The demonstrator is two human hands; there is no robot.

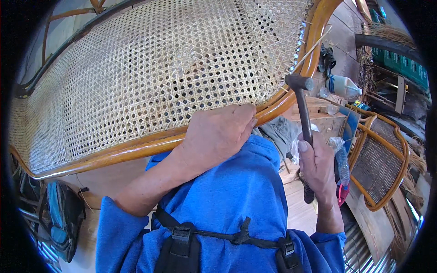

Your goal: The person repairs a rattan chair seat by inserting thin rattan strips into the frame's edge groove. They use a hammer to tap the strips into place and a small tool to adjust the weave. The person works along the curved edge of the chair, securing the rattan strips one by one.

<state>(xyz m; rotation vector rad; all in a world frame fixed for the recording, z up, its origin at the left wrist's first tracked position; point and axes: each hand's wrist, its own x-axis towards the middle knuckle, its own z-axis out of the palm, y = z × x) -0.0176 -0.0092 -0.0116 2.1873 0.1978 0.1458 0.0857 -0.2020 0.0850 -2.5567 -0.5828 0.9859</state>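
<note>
Your right hand (316,161) is closed around the handle of a hammer (303,109), the butt of the handle showing on the near side of your fist. The handle's long axis runs from near to far, leaning slightly left at its far end, while the metal head lies crosswise, one face to the right and the other end to the left. That left end appears in front of the right-hand curve of the wooden frame (116,155); you cannot tell from this one view whether it touches the wood or is held above it.

The relation that matters is between that head and the curve: from your right fist, the curved rim lies far and to the left, and the hammer spans the gap. A pale strip (315,47) lies along the right rim, its near end just beside the head, on the far side.

Your left hand (218,129) is clamped on the near rail of the frame, knuckles up, just left of where the rail bends away. It is the nearer hand to the wood and the only one on it. The rail's long axis climbs from the near left to the far right before that bend. The woven cane panel (154,73) spreads far and left from both hands, with short loose ends sticking out along its right edge.
</note>
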